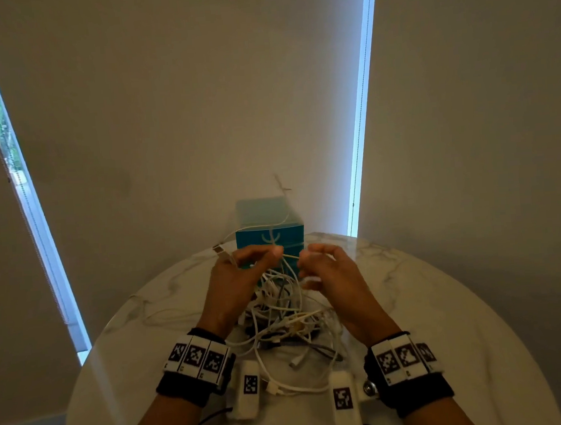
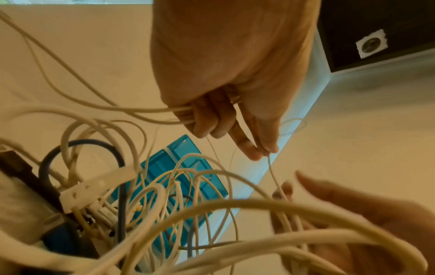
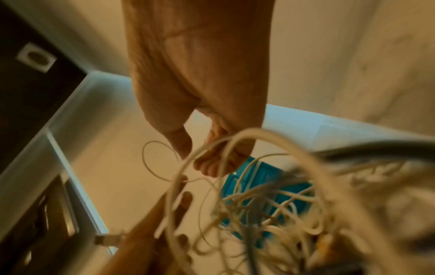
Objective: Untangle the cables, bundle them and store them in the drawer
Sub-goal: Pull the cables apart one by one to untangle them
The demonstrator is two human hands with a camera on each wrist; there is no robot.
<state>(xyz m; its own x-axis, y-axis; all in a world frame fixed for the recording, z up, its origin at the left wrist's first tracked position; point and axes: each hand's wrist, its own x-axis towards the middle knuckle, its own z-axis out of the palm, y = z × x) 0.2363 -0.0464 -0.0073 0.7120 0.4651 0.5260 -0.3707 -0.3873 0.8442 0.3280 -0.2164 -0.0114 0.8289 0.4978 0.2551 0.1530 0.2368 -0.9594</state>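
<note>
A tangle of white cables with one dark blue lead lies heaped on the round marble table. Behind it stands a teal drawer box, partly hidden by cables. My left hand is raised over the heap. Its thumb and forefinger pinch a thin white cable, and its other fingers curl round several thicker strands. My right hand pinches the same thin cable a short way along. A USB plug sticks out beyond the left hand.
The drawer box stands at the table's far edge, close to a blind-covered wall with bright window strips on either side. Loose cable ends and plugs trail toward me. A dark lead runs off the near edge. Bare marble shows left and right of the heap.
</note>
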